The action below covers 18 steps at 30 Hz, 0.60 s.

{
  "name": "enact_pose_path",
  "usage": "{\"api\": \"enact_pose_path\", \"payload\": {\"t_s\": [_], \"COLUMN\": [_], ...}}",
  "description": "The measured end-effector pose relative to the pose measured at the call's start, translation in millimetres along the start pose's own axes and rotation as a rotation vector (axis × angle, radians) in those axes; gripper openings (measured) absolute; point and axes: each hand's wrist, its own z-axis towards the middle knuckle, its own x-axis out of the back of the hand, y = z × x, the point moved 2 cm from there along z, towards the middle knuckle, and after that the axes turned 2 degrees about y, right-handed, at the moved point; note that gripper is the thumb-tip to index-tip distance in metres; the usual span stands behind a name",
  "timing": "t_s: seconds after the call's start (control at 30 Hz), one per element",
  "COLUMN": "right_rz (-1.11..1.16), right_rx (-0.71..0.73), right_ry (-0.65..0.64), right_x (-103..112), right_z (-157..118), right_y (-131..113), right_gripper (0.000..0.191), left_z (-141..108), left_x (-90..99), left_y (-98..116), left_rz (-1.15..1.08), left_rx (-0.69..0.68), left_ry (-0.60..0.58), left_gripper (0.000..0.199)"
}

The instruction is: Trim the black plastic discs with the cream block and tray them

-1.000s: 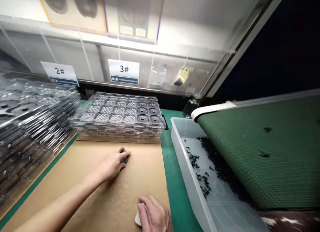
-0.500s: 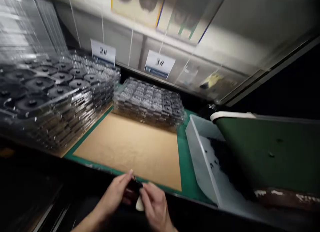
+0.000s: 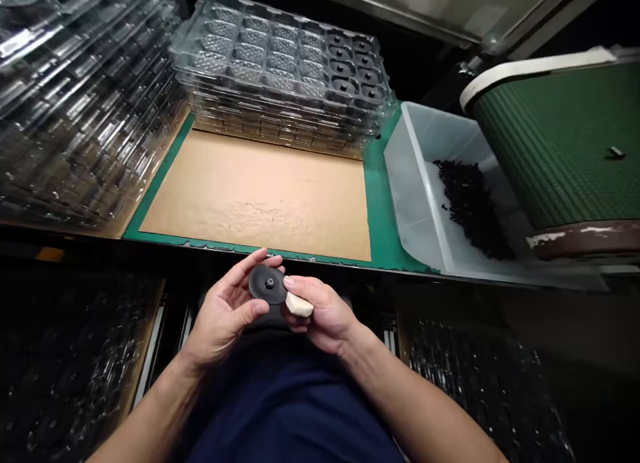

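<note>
Currently holding black disc (image 3: 257,286) up between both hands, just off front bench edge (image 3: 390,266), above dark blue clothing (image 3: 295,410). Cradling it by the rim in left hand (image 3: 220,316): fingers curled round far side, thumb at lower edge, palm turned inward. Gripping pale block (image 3: 299,305) in right hand (image 3: 327,313), thumb laid over its top with the tip at right rim of disc. Can't tell how right fingers sit underneath. Small raised hub at disc centre, hub side toward camera.

Ahead of hands: cardboard sheet (image 3: 270,196) on green mat (image 3: 383,216), a few thin dark marks on it. At back of sheet, stack of clear trays (image 3: 270,56), black round parts (image 3: 344,84) in the two right-hand columns of pockets up top. Over to the left, second tray stack (image 3: 90,110), partly blurred. Off to the right, translucent bin (image 3: 407,183) with heap of small black pieces (image 3: 475,210) inside. Beside and partly over bin, green belt (image 3: 565,143), carrying one small bit (image 3: 616,153). Below bench level, more trays on left (image 3: 65,370) and right, too dark for detail.
</note>
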Motion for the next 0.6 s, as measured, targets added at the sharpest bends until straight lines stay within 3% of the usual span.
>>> {"api": "enact_pose_path", "payload": {"t_s": [0.13, 0.27, 0.37, 0.5, 0.6], "right_rz": [0.063, -0.016, -0.267, -0.801, -0.983], "right_rx": [-0.007, 0.269, 0.501, 0.782, 0.978], "right_ry": [-0.009, 0.197, 0.319, 0.269, 0.238], "right_x": [8.1, 28.4, 36.9, 27.0, 19.4], "right_z": [-1.8, -4.2, -16.3, -39.0, -48.8], "right_y": [-5.2, -21.5, -37.0, -53.3, -59.0], "right_gripper": [0.05, 0.056, 0.051, 0.018, 0.014], "left_z": [5.7, 10.3, 12.0, 13.2, 13.4], "left_x": [-11.2, -19.4, -24.1, -30.9, -36.1], "left_y": [-2.5, -3.7, -3.0, 0.1, 2.6], "left_rz": [-0.064, -0.117, -0.105, -0.065, -0.059], "left_rx": [0.069, 0.063, 0.054, 0.054, 0.036], "left_ry": [0.07, 0.084, 0.074, 0.082, 0.069], "left_gripper": [0.069, 0.059, 0.056, 0.057, 0.056]}}
